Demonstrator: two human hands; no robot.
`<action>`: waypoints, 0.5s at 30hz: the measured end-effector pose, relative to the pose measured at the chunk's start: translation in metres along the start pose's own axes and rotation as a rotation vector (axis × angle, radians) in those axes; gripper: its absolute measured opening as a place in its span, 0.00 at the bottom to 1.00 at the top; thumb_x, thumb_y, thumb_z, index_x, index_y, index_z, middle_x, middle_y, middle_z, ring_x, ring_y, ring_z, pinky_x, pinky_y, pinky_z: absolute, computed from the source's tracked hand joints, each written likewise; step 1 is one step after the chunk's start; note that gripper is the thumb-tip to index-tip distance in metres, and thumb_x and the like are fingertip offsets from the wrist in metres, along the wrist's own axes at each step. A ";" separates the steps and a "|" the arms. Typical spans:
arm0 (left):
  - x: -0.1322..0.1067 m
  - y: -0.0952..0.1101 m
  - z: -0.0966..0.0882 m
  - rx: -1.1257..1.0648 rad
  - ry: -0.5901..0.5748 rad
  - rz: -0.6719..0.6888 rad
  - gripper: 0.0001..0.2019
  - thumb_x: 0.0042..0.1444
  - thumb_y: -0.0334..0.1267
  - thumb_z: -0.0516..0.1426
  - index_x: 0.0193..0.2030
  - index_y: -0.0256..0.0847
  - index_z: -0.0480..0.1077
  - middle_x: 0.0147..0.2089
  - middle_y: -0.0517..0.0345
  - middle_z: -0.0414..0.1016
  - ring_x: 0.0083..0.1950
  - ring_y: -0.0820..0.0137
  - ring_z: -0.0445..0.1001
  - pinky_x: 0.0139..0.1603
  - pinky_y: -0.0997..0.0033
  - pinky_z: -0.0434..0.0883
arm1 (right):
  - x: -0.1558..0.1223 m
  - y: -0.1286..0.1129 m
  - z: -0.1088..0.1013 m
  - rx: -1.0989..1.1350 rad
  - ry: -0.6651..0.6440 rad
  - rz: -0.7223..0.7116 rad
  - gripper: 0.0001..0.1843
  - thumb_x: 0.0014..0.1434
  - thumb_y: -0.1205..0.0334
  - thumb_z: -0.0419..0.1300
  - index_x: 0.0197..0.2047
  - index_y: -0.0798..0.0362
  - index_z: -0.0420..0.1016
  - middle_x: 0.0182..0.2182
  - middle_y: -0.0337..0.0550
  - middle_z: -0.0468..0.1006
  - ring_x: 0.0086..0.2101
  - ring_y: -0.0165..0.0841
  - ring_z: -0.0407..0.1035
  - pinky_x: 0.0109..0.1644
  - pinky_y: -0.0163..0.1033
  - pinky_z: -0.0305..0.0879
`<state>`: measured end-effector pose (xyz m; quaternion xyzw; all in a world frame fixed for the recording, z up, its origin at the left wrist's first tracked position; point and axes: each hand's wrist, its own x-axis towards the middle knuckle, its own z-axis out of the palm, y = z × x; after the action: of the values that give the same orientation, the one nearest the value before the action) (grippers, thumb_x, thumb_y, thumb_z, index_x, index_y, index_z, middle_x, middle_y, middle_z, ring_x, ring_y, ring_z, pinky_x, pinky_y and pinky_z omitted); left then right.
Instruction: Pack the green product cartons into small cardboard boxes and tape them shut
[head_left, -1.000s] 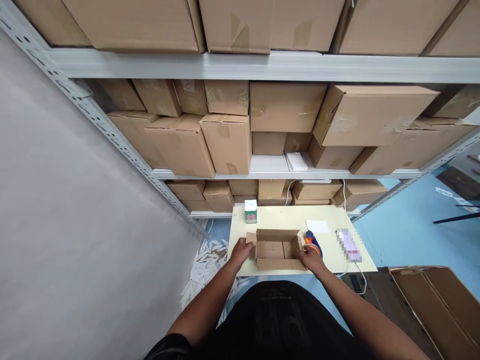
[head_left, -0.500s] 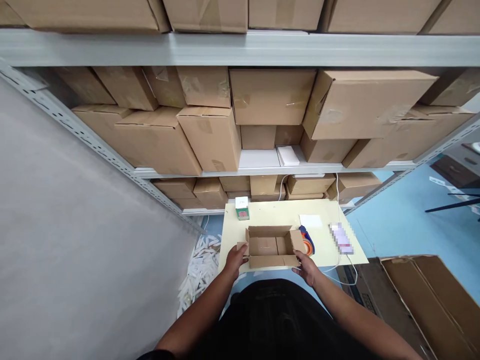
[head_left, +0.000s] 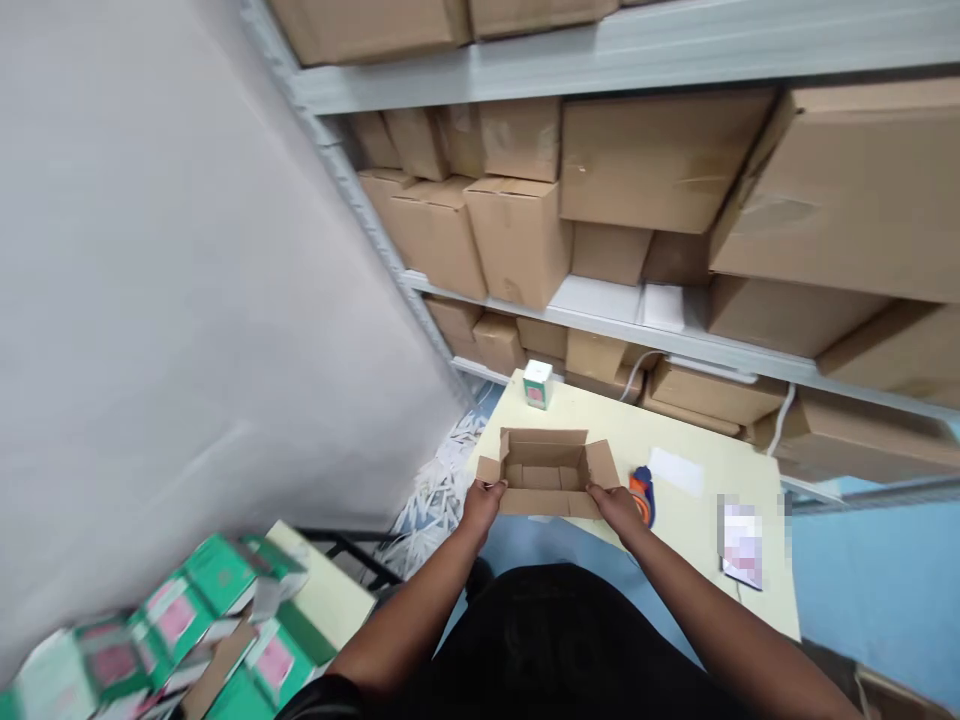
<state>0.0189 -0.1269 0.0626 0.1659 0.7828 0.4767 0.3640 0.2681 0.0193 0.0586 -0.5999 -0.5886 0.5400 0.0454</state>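
Note:
An open cardboard box [head_left: 545,503] with its flaps folded outward is held between my two hands at the near edge of the pale yellow table [head_left: 600,412]. Its inside shows bare cardboard. My left hand [head_left: 484,502] is closed on the near left corner, by the left flap. On the near right corner, my right hand [head_left: 613,503] grips the rim below the right flap. Close to my right hand lies a blue and orange tape dispenser [head_left: 642,494]. A small green and white box [head_left: 537,385] stands upright behind the cardboard box.
Shelves [head_left: 622,325] full of cardboard cartons [head_left: 517,240] rise behind the table. White paper [head_left: 676,470] and a blurred-out phone-like item [head_left: 742,545] lie at right. Several green boxes [head_left: 225,575] are piled on a second table at lower left. White paper strips [head_left: 439,480] cover the floor by the wall.
My view has turned left, bringing the green box pile into sight. The cardboard box has moved along with my hands, away from the tape dispenser, and my right hand now holds its corner more firmly.

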 end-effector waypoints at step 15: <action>-0.190 -0.094 -0.163 -0.199 0.546 -0.028 0.13 0.59 0.39 0.57 0.49 0.40 0.73 0.45 0.52 0.82 0.45 0.60 0.79 0.45 0.66 0.73 | -0.071 -0.071 0.164 -0.292 -0.278 -0.440 0.26 0.52 0.52 0.63 0.51 0.56 0.81 0.49 0.54 0.83 0.50 0.46 0.78 0.46 0.40 0.74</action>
<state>0.0372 -0.3905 0.1049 -0.0161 0.8033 0.5733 0.1607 0.1255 -0.1083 0.0822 -0.3785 -0.7766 0.5036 -0.0064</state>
